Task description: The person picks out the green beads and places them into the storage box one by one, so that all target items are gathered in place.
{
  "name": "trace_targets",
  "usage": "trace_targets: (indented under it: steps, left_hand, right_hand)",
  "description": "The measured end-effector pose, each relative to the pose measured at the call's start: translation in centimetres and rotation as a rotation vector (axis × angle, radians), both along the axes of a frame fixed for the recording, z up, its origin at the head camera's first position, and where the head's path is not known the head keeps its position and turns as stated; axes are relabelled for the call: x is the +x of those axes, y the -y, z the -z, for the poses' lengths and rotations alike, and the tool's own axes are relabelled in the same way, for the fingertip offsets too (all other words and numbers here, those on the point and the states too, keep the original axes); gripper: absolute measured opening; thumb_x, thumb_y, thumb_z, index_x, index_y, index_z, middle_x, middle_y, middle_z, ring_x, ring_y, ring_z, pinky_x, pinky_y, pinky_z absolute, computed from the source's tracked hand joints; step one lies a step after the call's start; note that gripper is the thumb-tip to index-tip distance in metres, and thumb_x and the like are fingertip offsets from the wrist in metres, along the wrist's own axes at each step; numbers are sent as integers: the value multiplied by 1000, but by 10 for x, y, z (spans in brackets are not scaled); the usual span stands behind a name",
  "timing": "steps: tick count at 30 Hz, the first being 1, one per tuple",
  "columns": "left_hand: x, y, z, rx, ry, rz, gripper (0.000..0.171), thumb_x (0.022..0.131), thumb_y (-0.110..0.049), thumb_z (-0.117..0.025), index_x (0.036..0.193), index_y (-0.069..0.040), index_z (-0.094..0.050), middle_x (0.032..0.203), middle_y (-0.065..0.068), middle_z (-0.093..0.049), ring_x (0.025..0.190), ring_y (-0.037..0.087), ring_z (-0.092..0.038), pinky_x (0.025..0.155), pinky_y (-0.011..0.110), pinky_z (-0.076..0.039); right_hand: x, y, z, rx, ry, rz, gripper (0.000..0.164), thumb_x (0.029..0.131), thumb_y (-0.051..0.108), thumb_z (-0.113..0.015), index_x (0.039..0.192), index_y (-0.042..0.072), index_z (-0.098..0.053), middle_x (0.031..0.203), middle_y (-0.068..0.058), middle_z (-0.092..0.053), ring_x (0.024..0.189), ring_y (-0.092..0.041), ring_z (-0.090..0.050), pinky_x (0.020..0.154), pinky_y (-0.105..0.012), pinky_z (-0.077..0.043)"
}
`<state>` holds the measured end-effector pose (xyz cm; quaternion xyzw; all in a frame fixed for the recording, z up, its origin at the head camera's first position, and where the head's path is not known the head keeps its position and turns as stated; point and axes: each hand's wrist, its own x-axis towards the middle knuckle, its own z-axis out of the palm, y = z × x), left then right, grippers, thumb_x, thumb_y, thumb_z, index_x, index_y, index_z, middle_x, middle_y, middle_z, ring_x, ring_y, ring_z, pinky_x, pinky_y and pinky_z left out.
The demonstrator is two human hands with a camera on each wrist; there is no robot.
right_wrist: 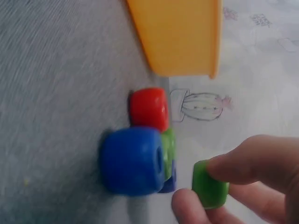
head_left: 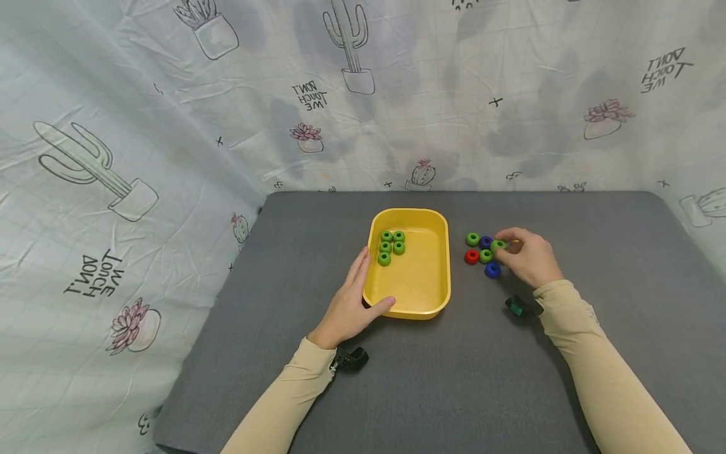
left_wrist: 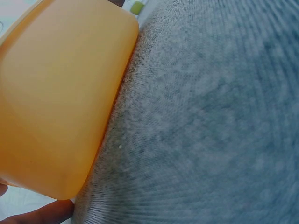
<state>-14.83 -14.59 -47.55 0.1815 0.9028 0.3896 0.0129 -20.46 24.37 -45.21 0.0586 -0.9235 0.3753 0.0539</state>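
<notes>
My left hand (head_left: 347, 309) lies along the left side of the yellow tray (head_left: 431, 265), fingers straight against its wall and thumb across the near left corner. Inside the tray, several green beads (head_left: 385, 247) sit at the left. To the right of the tray, my right hand (head_left: 530, 255) pinches a green bead (right_wrist: 210, 185) between thumb and fingers, raised off the table in the right wrist view. Close by on the table are a red bead (head_left: 471, 256), a blue bead (head_left: 492, 270), a dark blue bead (head_left: 485, 242) and two green beads (head_left: 486, 256).
The grey table (head_left: 431, 384) spreads around the tray. Behind it and along the left hangs a white curtain (head_left: 397, 126) printed with cactus drawings. A dark wrist camera (head_left: 350, 359) shows under the left wrist and another wrist camera (head_left: 520, 307) at the right one.
</notes>
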Motion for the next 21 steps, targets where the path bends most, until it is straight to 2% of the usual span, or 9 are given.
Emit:
trace_targets:
  steps: [7,13,21]
  left_hand:
    - [0,0,0,-1,2,-5,106,94,-64,-66,170,-19,-7,177,-10,-1,159,18,-23,120,57,-36]
    - [0,0,-1,5,-3,1,106,94,-63,-66,170,-18,-7,176,-11,-1,159,20,-24,120,58,-35]
    - [0,1,-1,6,-1,2,106,94,-63,-66,170,-20,-7,177,-11,-1,159,20,-25,120,58,-36]
  right_hand:
    - [5,12,-12,-32,-66,-19,32,99,18,-70,128,4,-69,104,-21,-74,88,-34,-69,69,-36,-50]
    - [13,28,-27,-58,-81,-43,32,99,19,-72,127,5,-69,102,-18,-74,84,-30,-68,65,-34,-52]
    - [23,53,-37,-110,-119,-130,28,95,12,-76,122,7,-71,103,-12,-73,80,-25,-66,66,-25,-52]
